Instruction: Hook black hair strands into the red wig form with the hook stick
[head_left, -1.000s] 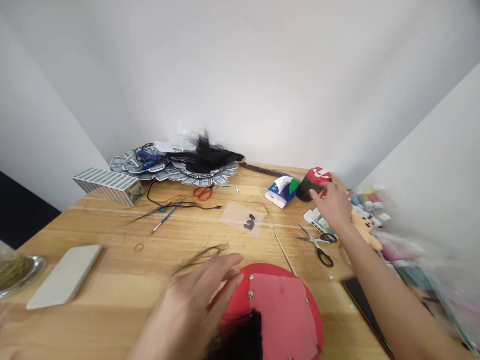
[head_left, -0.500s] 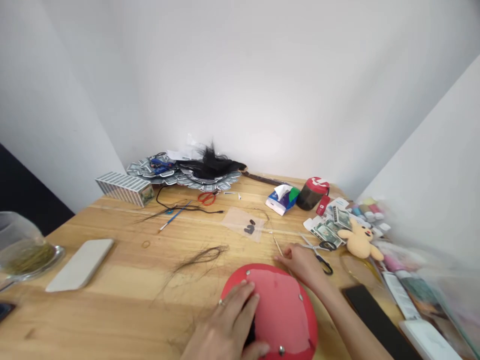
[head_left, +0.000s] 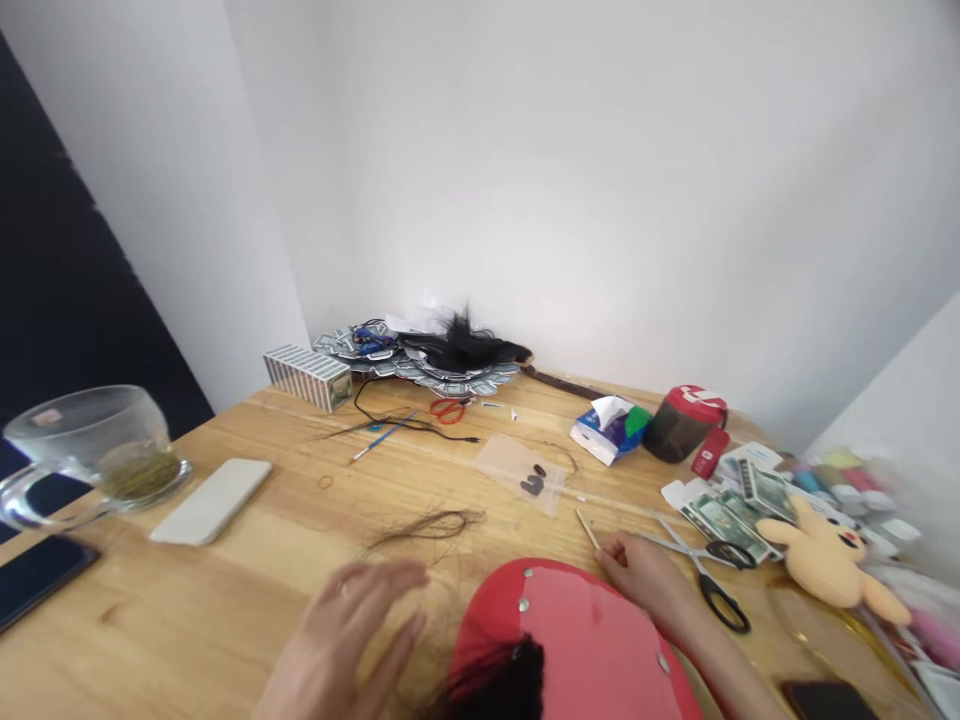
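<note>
A red rounded form (head_left: 480, 620) with a pink sheet (head_left: 592, 630) pinned on its top lies at the bottom middle. Dark hair (head_left: 502, 680) spreads over its near left side. My left hand (head_left: 352, 630) hovers left of the form, fingers apart, holding nothing. Beyond the form's right edge, the fingers of my right hand (head_left: 637, 570) are closed around a thin pale stick (head_left: 587, 529), whose tip points away to the left. Just right of that hand lie scissors (head_left: 705, 560) with black handles. A loose hank of hair (head_left: 435, 525) rests on the table beyond my left hand.
On the left stand a glass mug (head_left: 97, 440), a white slab (head_left: 214, 500) and a dark phone (head_left: 45, 580). A plastic bag (head_left: 517, 475) with dark pieces lies mid-table. Along the right are a tissue pack (head_left: 611, 430), a red-lidded jar (head_left: 686, 425) and a plush toy (head_left: 817, 560).
My left hand has lifted off the red form and moved left, uncovering the dark hair. My right hand keeps the stick. The camera view has turned, so the table's things appear farther right.
</note>
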